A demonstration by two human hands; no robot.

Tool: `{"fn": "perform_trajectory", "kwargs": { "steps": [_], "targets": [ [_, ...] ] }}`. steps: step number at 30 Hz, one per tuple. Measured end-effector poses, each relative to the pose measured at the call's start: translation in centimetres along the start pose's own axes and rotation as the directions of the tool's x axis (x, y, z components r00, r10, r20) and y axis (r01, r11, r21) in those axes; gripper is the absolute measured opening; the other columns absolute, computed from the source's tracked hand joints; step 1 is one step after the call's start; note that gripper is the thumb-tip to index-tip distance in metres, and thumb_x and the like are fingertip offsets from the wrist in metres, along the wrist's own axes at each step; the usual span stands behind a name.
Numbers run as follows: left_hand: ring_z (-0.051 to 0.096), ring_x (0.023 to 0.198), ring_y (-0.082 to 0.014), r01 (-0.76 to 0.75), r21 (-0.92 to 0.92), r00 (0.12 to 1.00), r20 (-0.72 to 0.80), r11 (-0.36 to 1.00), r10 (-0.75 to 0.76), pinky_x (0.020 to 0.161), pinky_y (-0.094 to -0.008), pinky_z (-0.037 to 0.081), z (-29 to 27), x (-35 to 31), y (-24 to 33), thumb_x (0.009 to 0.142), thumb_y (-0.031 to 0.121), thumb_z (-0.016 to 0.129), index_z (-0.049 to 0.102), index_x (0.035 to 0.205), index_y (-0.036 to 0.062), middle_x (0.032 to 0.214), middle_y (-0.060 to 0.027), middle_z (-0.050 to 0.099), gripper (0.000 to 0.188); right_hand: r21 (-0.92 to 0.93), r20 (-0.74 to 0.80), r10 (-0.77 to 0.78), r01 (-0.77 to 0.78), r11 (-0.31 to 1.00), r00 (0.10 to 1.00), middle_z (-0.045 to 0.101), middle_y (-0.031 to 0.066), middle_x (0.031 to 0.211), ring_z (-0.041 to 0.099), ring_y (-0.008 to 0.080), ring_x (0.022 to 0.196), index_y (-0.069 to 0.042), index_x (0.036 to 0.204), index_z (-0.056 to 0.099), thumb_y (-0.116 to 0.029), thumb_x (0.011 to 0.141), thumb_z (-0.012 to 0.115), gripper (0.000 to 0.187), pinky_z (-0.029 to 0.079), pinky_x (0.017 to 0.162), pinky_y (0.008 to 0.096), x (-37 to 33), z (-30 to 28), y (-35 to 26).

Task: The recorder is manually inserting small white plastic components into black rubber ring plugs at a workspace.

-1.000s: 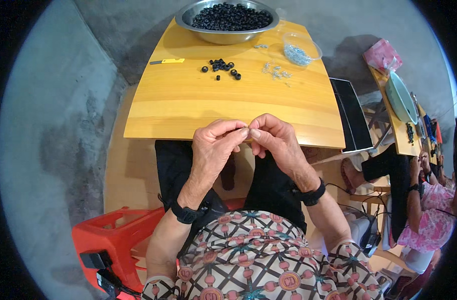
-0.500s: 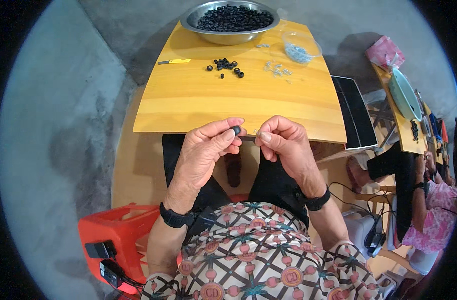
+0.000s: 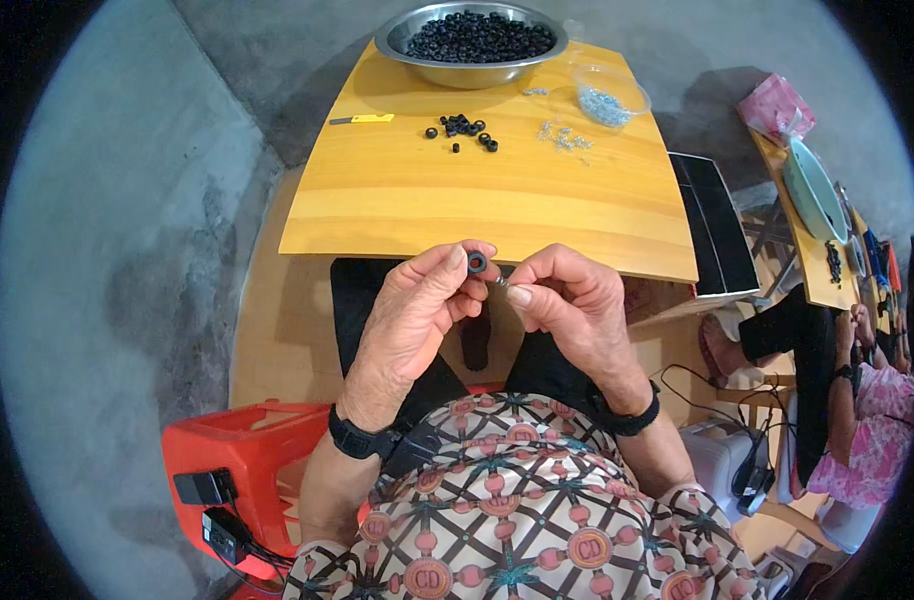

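Since half a second ago, the black ring (image 3: 470,263) has turned, so now its round hole shows, and a little shiny piece (image 3: 501,281) has come into better view beside it. Both are up in the air, just past the near edge of the bench (image 3: 457,200).

On the left hand (image 3: 407,310), the thumb and first fingers pinch the ring, with the other fingers curled below. Some of the ring's back and side is hidden by those fingers. Its hole looks up at the camera. Its long axis, the line through the hole, comes mostly toward us, so it is hard to see how long the ring is.

On the right hand (image 3: 582,310), the thumb and pointer finger pinch the shiny piece. Its back end is hidden under them. Its long axis slants, and the free end points up and left, to the left fingers. That tip is tiny and blurry, so I can't tell if it touches them.

Farther back on the bench are some loose black rings (image 3: 462,125), shiny bits (image 3: 565,137) and a yellow and grey tool (image 3: 362,119). A big metal bowl (image 3: 472,74) holds a heap of black pieces (image 3: 482,38). A clear tub (image 3: 632,100) is see-through, so its sides are hard to make out.
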State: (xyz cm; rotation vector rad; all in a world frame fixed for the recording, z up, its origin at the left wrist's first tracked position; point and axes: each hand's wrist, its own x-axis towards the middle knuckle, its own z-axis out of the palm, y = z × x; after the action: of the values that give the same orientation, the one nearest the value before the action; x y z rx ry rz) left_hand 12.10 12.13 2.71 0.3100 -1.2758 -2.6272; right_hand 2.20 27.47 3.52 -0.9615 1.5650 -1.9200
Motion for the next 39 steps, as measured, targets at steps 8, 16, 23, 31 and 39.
{"fn": "perform_trajectory", "kwargs": {
  "steps": [8,16,23,31,39],
  "targets": [
    [0.054,0.075,-0.0091,0.01,-0.092,1.0,-0.021,0.996,-0.012,0.066,-0.0202,0.045,0.5,-0.5,-0.6,0.091,0.019,0.058,0.063,0.106,0.0013,0.09,-0.0017,0.063,0.024,-0.231,-0.048,-0.087,0.073,0.97,0.995,0.06,0.0001,0.065,0.054,0.0052,0.059,-0.001,0.08,0.062,-0.005,0.08,0.068,0.007,0.046,0.054,0.021,-0.2,0.6,0.1],
    [0.054,0.073,-0.0059,0.055,-0.11,0.997,-0.047,0.992,-0.061,0.065,-0.018,0.047,0.6,-0.8,-1.4,0.09,0.019,0.061,0.064,0.109,0.001,0.088,-0.0011,0.063,0.026,-0.477,-0.026,-0.3,0.251,0.842,0.954,0.064,0.0085,0.071,0.064,0.018,0.064,-0.002,0.078,0.061,-0.002,0.076,0.07,0.009,0.05,0.058,0.0271,-0.2,0.7,-0.2],
    [0.054,0.074,-0.007,0.076,-0.103,0.996,-0.029,0.992,-0.08,0.066,-0.0191,0.046,0.4,-0.9,-1.9,0.091,0.017,0.058,0.063,0.109,0.0016,0.09,-0.0008,0.062,0.024,-0.6,0.029,-0.402,0.337,0.725,0.915,0.063,0.009,0.073,0.065,0.0207,0.065,-0.002,0.078,0.059,-0.002,0.073,0.071,0.013,0.05,0.058,0.028,0.0,0.4,0.2],
    [0.054,0.071,-0.0067,0.029,0.005,0.993,-0.113,1.0,-0.028,0.064,-0.0192,0.045,0.6,-1.2,-2.4,0.089,0.021,0.062,0.065,0.106,0.0018,0.084,-0.0006,0.062,0.026,-0.36,-0.035,-0.246,0.217,0.907,0.969,0.06,0.0073,0.075,0.062,0.0167,0.064,-0.002,0.085,0.06,-0.003,0.074,0.071,0.016,0.049,0.057,0.0276,0.3,0.8,2.2],
    [0.056,0.072,-0.0073,0.104,-0.053,0.988,-0.111,0.993,-0.11,0.067,-0.0199,0.047,-0.2,-2.1,-2.9,0.09,0.021,0.062,0.064,0.106,0.0014,0.087,-0.0014,0.063,0.025,-0.486,0.144,-0.293,0.325,0.811,0.945,0.056,0.0074,0.072,0.058,0.0183,0.063,-0.004,0.086,0.065,-0.006,0.07,0.075,0.019,0.047,0.057,0.0275,0.9,-0.3,1.9]
  ]
}}
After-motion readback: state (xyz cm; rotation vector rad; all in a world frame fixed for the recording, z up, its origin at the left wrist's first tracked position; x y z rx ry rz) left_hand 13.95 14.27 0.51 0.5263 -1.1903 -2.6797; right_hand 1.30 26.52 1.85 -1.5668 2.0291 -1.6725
